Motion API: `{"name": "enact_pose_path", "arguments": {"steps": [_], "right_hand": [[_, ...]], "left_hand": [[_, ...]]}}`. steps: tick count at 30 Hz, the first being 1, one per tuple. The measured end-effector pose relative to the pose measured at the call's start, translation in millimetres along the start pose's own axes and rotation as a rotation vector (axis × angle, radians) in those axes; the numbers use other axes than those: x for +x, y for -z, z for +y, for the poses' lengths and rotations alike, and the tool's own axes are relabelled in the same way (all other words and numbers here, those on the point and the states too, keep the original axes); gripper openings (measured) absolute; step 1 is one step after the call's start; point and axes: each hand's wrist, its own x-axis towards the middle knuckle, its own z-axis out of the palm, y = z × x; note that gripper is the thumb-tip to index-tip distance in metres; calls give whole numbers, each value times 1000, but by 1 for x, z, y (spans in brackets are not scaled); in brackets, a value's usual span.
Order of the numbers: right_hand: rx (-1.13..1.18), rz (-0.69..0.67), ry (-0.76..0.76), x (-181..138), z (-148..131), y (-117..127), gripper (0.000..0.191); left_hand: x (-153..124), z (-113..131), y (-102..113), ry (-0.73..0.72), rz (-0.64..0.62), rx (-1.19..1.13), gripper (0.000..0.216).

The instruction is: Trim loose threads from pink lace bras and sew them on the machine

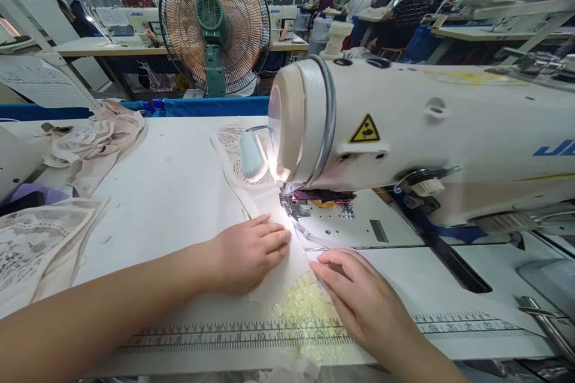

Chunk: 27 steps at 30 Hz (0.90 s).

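While the left hand lies palm down with its fingers stretched out and close together, it grips nothing and simply presses flat on a beige fabric piece spread on the white table. At three o'clock from it, the right hand rests the same way, open and flat, its fingertips on the near edge of the same fabric, where a patch of pale yellow lace shows between the two wrists. The fabric runs from between the hands toward twelve o'clock, up to the lit presser foot of the sewing machine, whose cream body stretches off toward three o'clock and bears a yellow warning sticker. Beyond the foot, toward eleven o'clock, a strip of lace-edged fabric trails across the table. At six o'clock from the hands, a printed ruler scale runs along the table's near edge. Toward nine o'clock lie white lace pieces, and toward ten o'clock a loose heap of beige cloth. Far back at twelve o'clock stands a green fan, with other people seated at workstations behind it.
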Motion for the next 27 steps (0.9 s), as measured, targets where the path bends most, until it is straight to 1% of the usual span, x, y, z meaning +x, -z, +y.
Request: {"name": "enact_pose_path", "arguments": {"steps": [3, 5, 10, 13, 18, 23, 27], "right_hand": [[-9, -18, 5, 0, -1, 0, 32], [-13, -32, 9, -1, -2, 0, 31], [-22, -30, 19, 0, -4, 0, 29], [-34, -9, 18, 0, -3, 0, 30], [-41, 7, 22, 1, -2, 0, 31], [-30, 15, 9, 0, -2, 0, 32], [-22, 2, 1, -1, -1, -1, 30]], "left_hand": [[1, 8, 0, -35, 46, 24, 36], [1, 14, -1, -31, 53, 18, 35], [-1, 18, 0, -39, -44, -49, 44], [-3, 13, -2, -52, -53, -33, 45], [-4, 0, -3, -50, 1, -25, 40], [-2, -12, 0, -53, -17, -14, 37], [-1, -20, 1, -45, -6, -4, 35]]}}
